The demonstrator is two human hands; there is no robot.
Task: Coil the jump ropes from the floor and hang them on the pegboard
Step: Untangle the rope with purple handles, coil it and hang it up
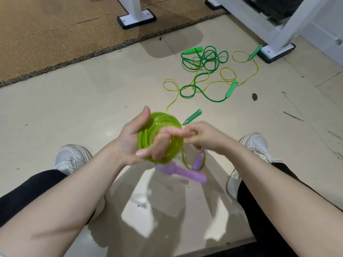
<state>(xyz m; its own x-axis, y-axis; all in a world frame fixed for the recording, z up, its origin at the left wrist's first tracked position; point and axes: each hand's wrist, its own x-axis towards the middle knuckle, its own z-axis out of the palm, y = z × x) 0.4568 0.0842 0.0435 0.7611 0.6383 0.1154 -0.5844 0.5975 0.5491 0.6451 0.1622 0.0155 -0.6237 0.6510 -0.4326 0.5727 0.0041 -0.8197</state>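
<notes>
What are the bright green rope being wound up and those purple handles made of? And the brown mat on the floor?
Lime rope coil: looks like translucent plastic tubing, glossy, since light glows through it. Purple handles: probably matte molded plastic or foam; motion blur leaves that open. Brown mat: seems a coarse fibre or rubber-crumb mat, with a rough, speckled, frayed edge.

So the coil (160,138) sits wrapped around the left hand (138,140), with the right hand (201,137) touching it from the right. Two handles (182,173) dangle just below the coil. Further ahead and to the right, two loose ropes (204,71) lie tangled together on the floor (74,112). A mat (46,34) covers the far left, and frame feet (136,18) stand on it.
</notes>
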